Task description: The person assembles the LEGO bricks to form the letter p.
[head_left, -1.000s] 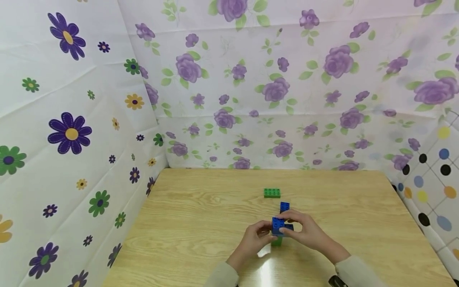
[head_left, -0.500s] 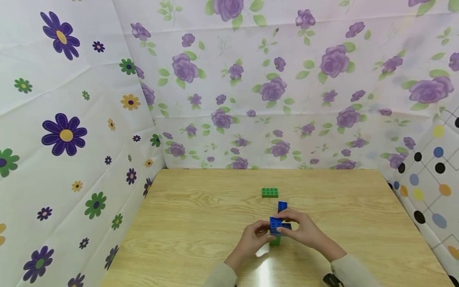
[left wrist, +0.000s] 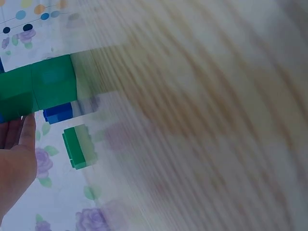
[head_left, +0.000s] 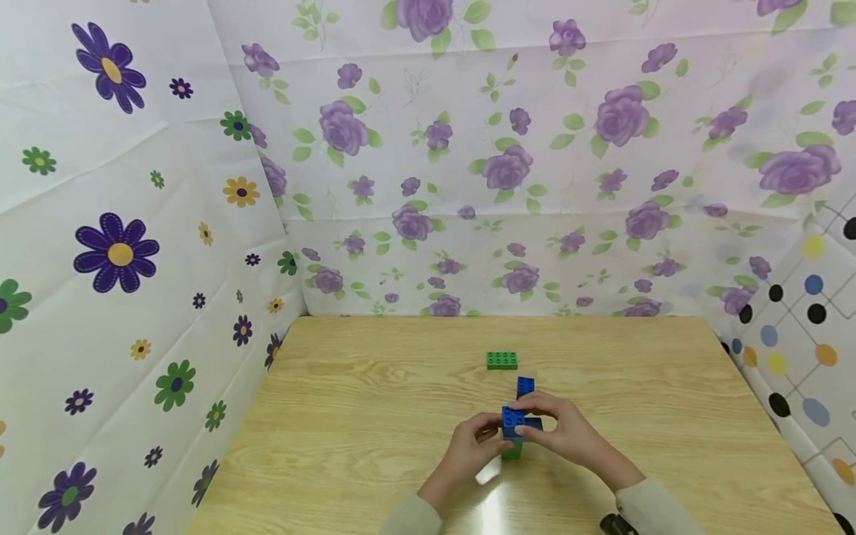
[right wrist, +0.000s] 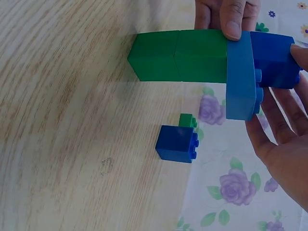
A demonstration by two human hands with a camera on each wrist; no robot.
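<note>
A tower of toy bricks stands on the table between both hands. Two green bricks (right wrist: 201, 55) form its lower part, seen sideways in the right wrist view. Across them lies a lighter blue brick (right wrist: 239, 82), jutting out past the tower on one side with bare studs. On top sits a dark blue brick (right wrist: 273, 50), which my right hand (head_left: 576, 437) pinches between thumb and fingers. My left hand (head_left: 464, 452) grips the tower lower down, its thumb (right wrist: 233, 23) near where green meets lighter blue. The left fingers are partly hidden behind the bricks.
Beyond the tower, a loose blue brick (head_left: 526, 385) stands on the wooden table (head_left: 361, 401). Farther back lies a flat green brick (head_left: 501, 361). Flower-printed cloth (head_left: 414, 148) rises behind and to the left, dotted cloth (head_left: 812, 357) to the right.
The head view has shifted slightly, so everything appears a little further left. Both hands keep their hold, and the bricks show no clear movement.
</note>
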